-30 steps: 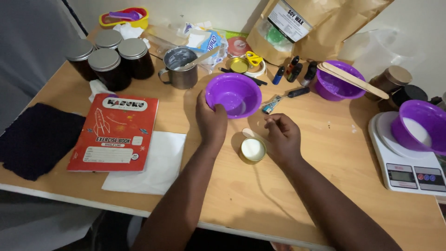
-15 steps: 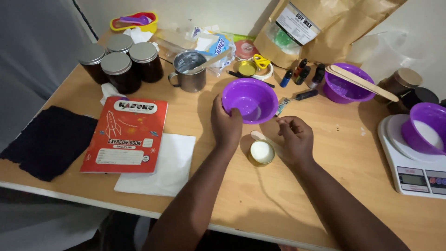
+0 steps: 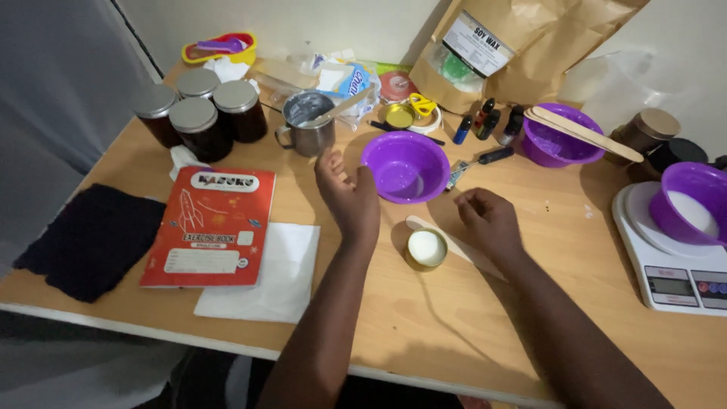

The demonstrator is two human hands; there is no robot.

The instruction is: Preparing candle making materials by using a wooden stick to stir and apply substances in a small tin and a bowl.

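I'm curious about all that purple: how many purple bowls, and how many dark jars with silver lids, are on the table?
Purple bowls: 3
Dark jars with silver lids: 4
Total: 7

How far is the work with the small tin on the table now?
Done: the small tin already holds white filling. In hand: nothing; the left hand hovers open beside the purple bowl, the right hand rests near the wooden stick. Left: the white stuff in the bowl on the scale.
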